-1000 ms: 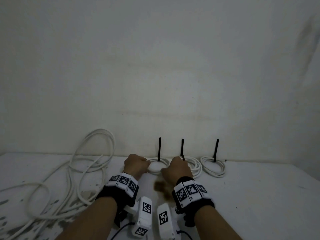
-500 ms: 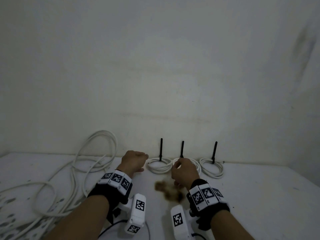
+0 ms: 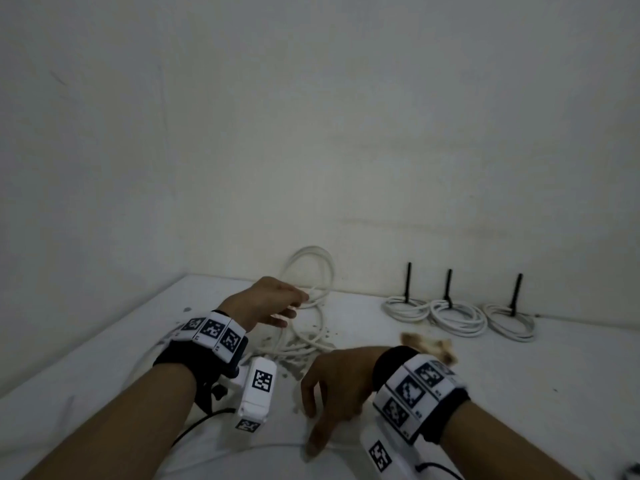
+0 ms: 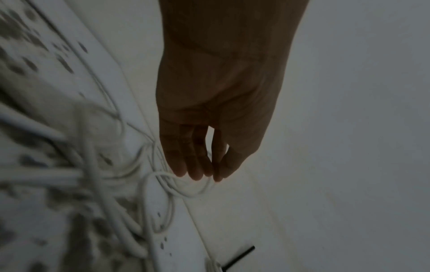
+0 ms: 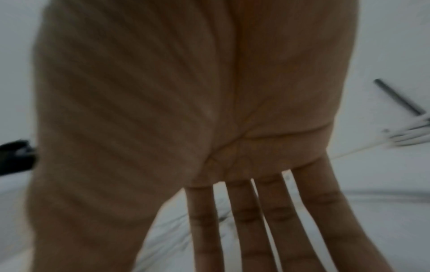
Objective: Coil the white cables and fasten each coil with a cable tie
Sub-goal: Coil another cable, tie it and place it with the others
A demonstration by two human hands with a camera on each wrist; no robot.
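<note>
Left hand [image 3: 266, 301] stretched forward, fingers loosely extended; right hand [image 3: 334, 386] low, palm down, fingers spread.

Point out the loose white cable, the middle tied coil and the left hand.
loose white cable [image 3: 313, 271], head view, upright loop against wall
middle tied coil [image 3: 457, 318], head view, front strands
left hand [image 3: 266, 301], head view, back of hand

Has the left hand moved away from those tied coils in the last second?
Yes. The left hand has left the tied coils by the wall and gone leftward to the loose cable.
</note>
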